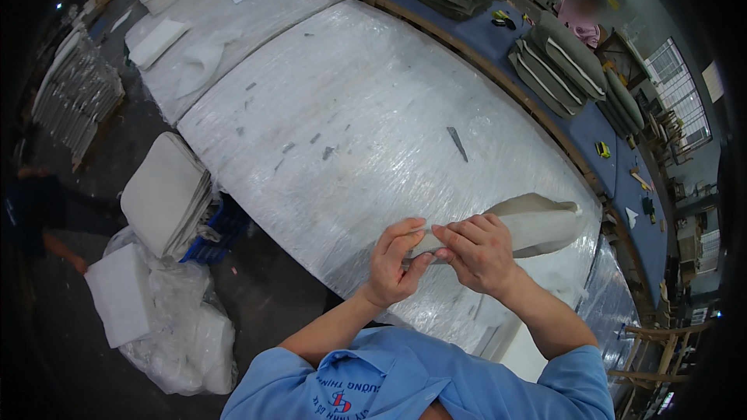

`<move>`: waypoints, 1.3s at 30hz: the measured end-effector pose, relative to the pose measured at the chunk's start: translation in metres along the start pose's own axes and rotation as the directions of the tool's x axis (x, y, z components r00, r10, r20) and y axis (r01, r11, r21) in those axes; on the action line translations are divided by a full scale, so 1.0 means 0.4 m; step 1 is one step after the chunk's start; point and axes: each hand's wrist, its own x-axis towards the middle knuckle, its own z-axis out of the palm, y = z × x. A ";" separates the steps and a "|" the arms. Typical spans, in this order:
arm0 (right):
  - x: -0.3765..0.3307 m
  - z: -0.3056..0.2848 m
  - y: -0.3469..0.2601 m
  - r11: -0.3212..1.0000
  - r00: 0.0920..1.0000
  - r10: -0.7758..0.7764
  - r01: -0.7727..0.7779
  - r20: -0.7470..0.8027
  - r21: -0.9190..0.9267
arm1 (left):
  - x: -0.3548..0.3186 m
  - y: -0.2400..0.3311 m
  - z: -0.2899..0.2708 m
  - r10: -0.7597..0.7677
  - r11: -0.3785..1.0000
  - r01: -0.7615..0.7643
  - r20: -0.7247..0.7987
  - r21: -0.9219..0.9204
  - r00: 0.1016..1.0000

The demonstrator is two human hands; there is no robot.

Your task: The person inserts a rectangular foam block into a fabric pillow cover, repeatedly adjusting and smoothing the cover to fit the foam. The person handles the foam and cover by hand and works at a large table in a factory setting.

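A beige fabric piece, like a cushion cover (541, 227), is held up over the near edge of the plastic-wrapped table (366, 109). Its narrow end lies between my two hands, and the wider part spreads out to the right. My left hand (398, 260) pinches that end with thumb and fingertips. Close beside it, my right hand (481, 253) grips the same fabric, fingers bent over it. What is inside the cover cannot be seen. Small grey scraps and a dark pointed strip (457, 144) lie on the table's plastic beyond my hands.
Grey-green cushions (556, 66) are stacked on a long blue-topped bench (482, 39) at the far right, near a seated person. To the left stand a stack of pale panels (165, 194) and white foam blocks in clear plastic (120, 295). Another person's arm shows at the far left.
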 end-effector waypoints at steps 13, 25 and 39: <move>0.059 0.013 0.012 0.986 0.981 0.165 -0.163 0.097 -0.034 | 0.056 -0.027 0.044 -0.152 0.983 0.157 -0.057 0.091 0.987; -0.085 -0.083 0.202 0.983 0.989 0.146 -0.148 -0.028 -0.110 | 0.118 -0.062 0.057 -0.173 0.980 0.168 0.042 0.104 0.984; -0.063 -0.019 0.196 0.958 0.964 0.182 -0.219 -0.196 -0.187 | 0.237 0.016 0.036 0.097 0.811 -0.358 0.497 0.463 0.862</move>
